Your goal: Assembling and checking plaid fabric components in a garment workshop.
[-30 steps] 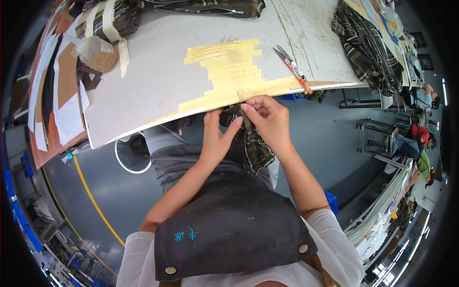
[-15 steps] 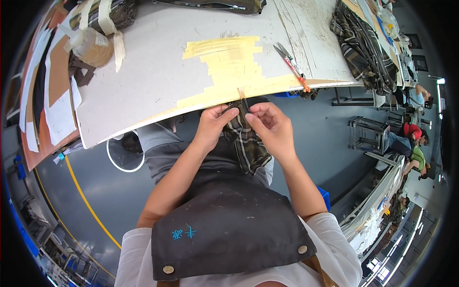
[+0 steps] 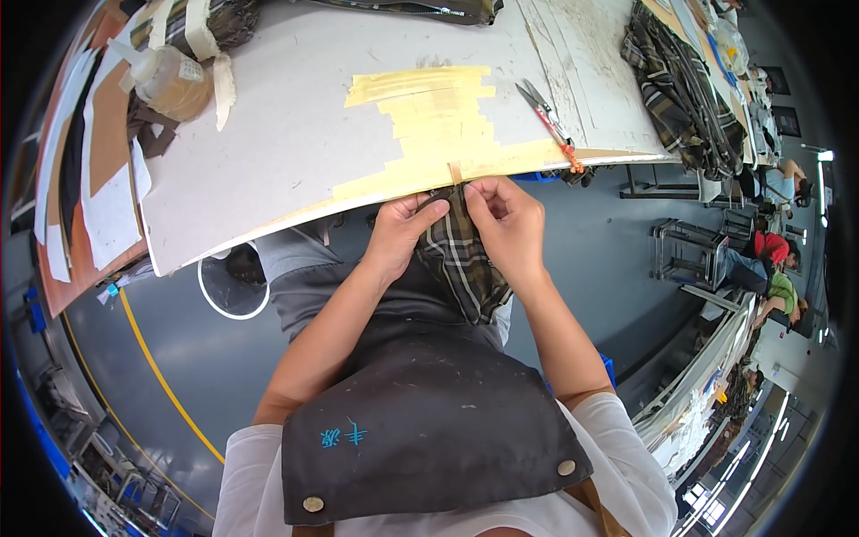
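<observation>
A dark plaid fabric piece (image 3: 458,268) hangs just below the near edge of the worktable (image 3: 286,125), over my lap. My left hand (image 3: 396,237) pinches its upper left side, thumb on top and the other fingers mostly behind the cloth. At its upper right edge, my right hand (image 3: 510,228) grips the cloth between thumb and curled fingers. A small tan strip (image 3: 455,171) sticks up at the table edge directly above the fabric, between both hands. Whether the strip is joined to the cloth cannot be made out.
Yellow tape (image 3: 438,116) covers the table's middle. Scissors (image 3: 548,121) with an orange-wrapped handle lie right of it, near more plaid fabric (image 3: 684,98). A plastic bottle (image 3: 179,85) and cardboard sheets (image 3: 112,179) are at left. Below stands a white-rimmed bin (image 3: 233,285).
My right hand has moved slightly up toward the table edge, its fingers closing in on the top of the plaid fabric. My left hand keeps its hold nearly unmoved.
</observation>
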A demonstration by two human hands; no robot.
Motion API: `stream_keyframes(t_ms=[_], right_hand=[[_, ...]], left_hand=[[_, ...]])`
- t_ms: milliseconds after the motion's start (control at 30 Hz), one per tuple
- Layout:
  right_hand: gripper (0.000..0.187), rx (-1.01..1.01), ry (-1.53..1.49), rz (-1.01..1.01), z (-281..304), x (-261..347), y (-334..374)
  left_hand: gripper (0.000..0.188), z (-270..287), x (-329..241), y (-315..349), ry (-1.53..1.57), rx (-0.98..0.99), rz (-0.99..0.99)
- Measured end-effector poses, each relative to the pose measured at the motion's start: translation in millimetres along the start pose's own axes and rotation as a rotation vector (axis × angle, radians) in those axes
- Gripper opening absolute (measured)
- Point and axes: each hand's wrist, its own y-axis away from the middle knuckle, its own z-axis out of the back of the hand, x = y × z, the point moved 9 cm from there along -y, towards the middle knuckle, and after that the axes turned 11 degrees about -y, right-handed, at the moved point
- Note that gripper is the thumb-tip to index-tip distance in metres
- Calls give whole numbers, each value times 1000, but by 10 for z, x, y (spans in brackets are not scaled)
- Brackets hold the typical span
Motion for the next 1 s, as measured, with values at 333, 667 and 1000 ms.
stream_keyframes(t_ms=[333, 667, 1000], right_hand=[[8, -47, 9, 46, -40, -38, 42], [9, -72, -220, -52, -51, -172, 39], [8, -40, -383, -121, -44, -276, 109]], left_hand=[[26, 7, 32, -13, -12, 10, 15], [28, 14, 70, -21, -2, 6, 28], [24, -133, 225, 71, 478, 96, 329]])
